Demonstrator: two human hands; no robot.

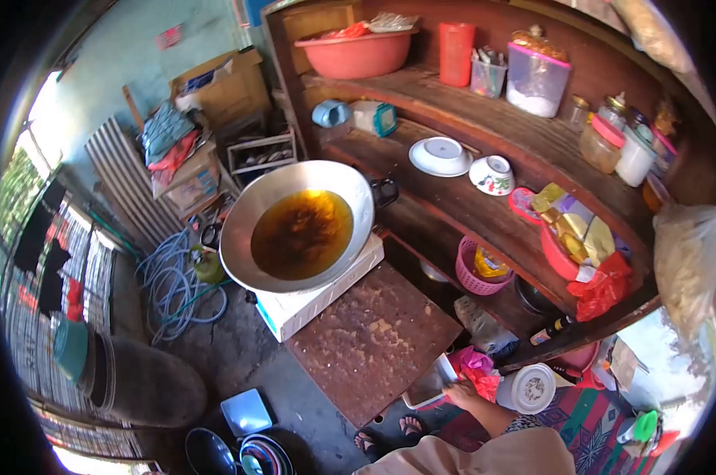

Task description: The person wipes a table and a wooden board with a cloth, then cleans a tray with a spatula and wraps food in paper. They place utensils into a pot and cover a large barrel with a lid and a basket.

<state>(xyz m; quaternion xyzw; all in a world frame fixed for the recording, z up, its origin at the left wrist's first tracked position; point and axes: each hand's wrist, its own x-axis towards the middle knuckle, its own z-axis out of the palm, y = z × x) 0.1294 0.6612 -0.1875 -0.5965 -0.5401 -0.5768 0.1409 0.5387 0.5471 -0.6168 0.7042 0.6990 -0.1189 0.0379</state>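
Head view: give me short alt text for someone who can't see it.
One hand rests on a metal tray at the edge of a worn brown board. Beyond it, a wok of dark oil sits on a white stove, beside wooden shelves crowded with bowls and containers.

Wok (299,229) on stove (320,294), shelves (484,131) right.

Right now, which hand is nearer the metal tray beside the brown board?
Right. The right hand is touching the edge of the metal tray, next to the pink cloth. The left hand is out of view.
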